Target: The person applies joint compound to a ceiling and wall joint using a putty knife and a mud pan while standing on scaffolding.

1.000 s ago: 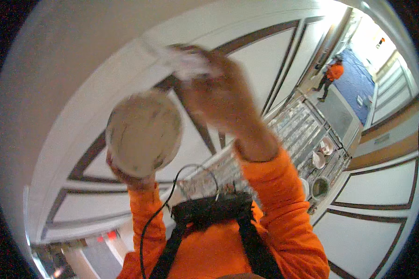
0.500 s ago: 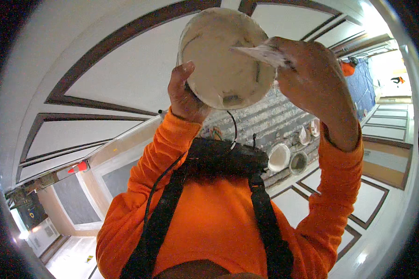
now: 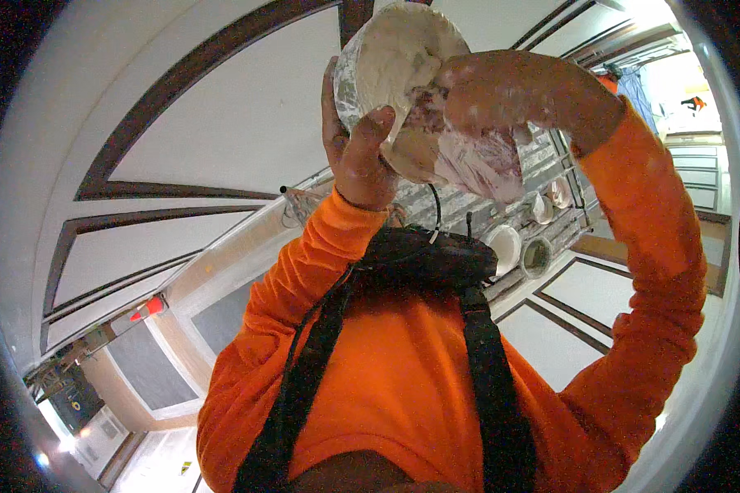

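Head view: a round white plaster-caked tub [image 3: 390, 66] is being gripped at the frame's top centre by the left hand [image 3: 355, 148], while a crumpled rag [image 3: 481, 160] is being clenched against it by the right hand [image 3: 522, 94].

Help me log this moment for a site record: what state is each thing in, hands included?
Round white tub: tipped on its side, smeared with white paste, gripped by the left hand.
Right hand: dusted white, closed on a crumpled plastic wrap pressed against the tub.
Black chest harness: strapped over the orange shirt.
Buckets on the floor: upright, open.
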Demonstrator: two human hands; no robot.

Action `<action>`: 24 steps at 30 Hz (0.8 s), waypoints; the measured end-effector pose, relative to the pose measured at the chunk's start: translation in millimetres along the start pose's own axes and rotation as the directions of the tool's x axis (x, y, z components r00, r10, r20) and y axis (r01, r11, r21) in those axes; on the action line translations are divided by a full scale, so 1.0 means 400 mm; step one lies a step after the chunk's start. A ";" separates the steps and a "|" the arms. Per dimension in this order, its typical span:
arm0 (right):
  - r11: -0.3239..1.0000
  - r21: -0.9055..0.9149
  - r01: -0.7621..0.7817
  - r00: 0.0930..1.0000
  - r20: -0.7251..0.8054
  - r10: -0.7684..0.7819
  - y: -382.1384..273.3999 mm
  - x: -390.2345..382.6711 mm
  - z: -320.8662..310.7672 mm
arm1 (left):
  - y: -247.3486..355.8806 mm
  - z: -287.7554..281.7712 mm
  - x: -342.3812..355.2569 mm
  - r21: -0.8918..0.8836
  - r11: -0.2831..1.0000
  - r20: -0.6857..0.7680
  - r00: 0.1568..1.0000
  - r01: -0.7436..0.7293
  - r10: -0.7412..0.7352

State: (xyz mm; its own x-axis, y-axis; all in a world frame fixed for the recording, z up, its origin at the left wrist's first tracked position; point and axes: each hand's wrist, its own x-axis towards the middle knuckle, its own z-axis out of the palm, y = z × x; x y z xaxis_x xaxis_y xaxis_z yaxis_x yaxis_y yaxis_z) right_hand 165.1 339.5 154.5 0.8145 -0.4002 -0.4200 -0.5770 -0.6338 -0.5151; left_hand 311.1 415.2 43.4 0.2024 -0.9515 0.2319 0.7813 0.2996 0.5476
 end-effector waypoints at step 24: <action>0.971 -0.146 -0.188 0.981 0.017 0.192 0.061 -0.045 -0.039 | -0.097 0.032 -0.015 -0.116 0.972 0.011 0.979 0.205 -0.205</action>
State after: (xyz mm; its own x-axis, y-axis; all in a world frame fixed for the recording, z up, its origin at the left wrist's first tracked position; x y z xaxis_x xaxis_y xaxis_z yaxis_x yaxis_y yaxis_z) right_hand 137.3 321.0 161.4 0.6874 -0.5034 -0.5236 -0.7045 -0.6373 -0.3123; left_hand 271.7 410.3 31.0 0.0314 -0.9919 0.1230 0.8693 0.0878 0.4865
